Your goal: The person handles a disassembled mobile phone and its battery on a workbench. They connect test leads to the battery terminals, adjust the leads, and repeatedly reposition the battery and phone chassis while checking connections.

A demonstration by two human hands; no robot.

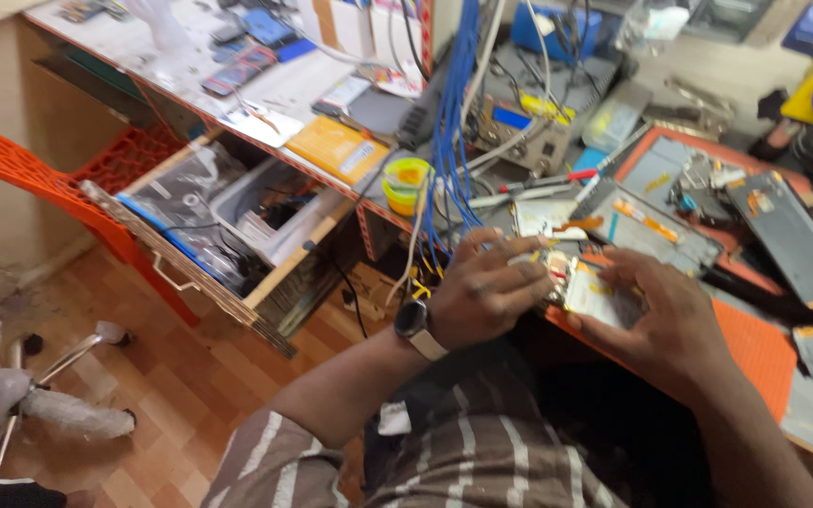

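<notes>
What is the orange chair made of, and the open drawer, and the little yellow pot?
The chair looks like moulded plastic: bright even orange with a lattice of holes. The drawer seems to be wood or plywood, pale brown with a layered edge and a metal handle. The pot is probably plastic, smooth, yellow with a green rim. The left hand and right hand hold an opened phone, seemingly metal and shiny.

A single head-worn camera looks steeply down and forward, tilted so the cluttered counter [265, 94] runs diagonally across the frame. It sits close above the person's striped-shirt lap, with the wooden plank floor [171, 376] at lower left.
</notes>
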